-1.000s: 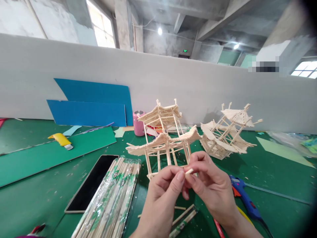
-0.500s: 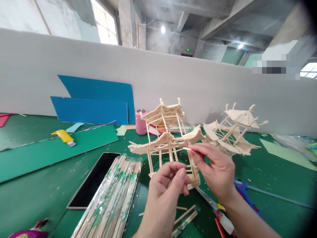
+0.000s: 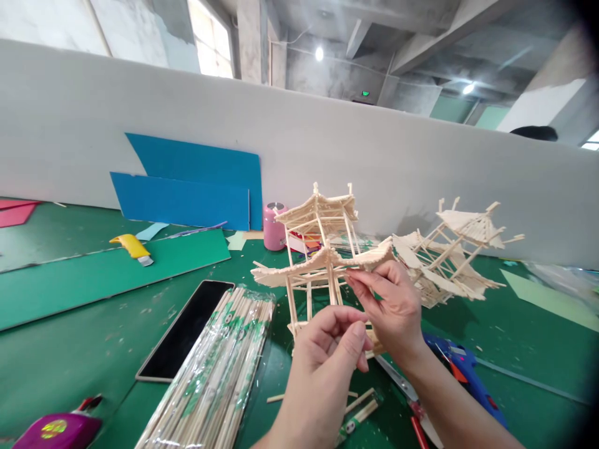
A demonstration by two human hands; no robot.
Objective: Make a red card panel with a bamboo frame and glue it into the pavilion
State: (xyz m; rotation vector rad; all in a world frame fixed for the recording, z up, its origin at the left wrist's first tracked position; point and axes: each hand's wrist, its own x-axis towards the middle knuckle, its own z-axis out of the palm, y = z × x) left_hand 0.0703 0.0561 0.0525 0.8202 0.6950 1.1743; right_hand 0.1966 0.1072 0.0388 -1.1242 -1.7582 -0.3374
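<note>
A two-tiered pavilion model (image 3: pixel 329 274) made of thin wooden sticks stands upright in front of me. My right hand (image 3: pixel 390 305) pinches a short wooden stick, mostly hidden by the fingertips, against the frame under the lower roof. Closer to me, my left hand (image 3: pixel 330 358) is closed, thumb against forefinger, in front of the model's base; whatever is between those fingers is hidden. Behind my right hand, a second stick model (image 3: pixel 449 255) leans on its side. Below my hands lie scissors (image 3: pixel 397 377) and short stick offcuts (image 3: pixel 360 415), partly covered by my arms.
A bag of wooden chopsticks (image 3: pixel 213 374) lies at left beside a black phone (image 3: pixel 187 330). A yellow utility knife (image 3: pixel 133 247) rests on a green board (image 3: pixel 93 274). A purple tape measure (image 3: pixel 60 430) is at front left, a blue glue gun (image 3: pixel 468 374) at right, a pink can (image 3: pixel 274 227) behind.
My right hand has moved left and slightly up along the lower roof, bringing the short stick against the frame. My left hand keeps its pinch. The whole view has shifted slightly.
</note>
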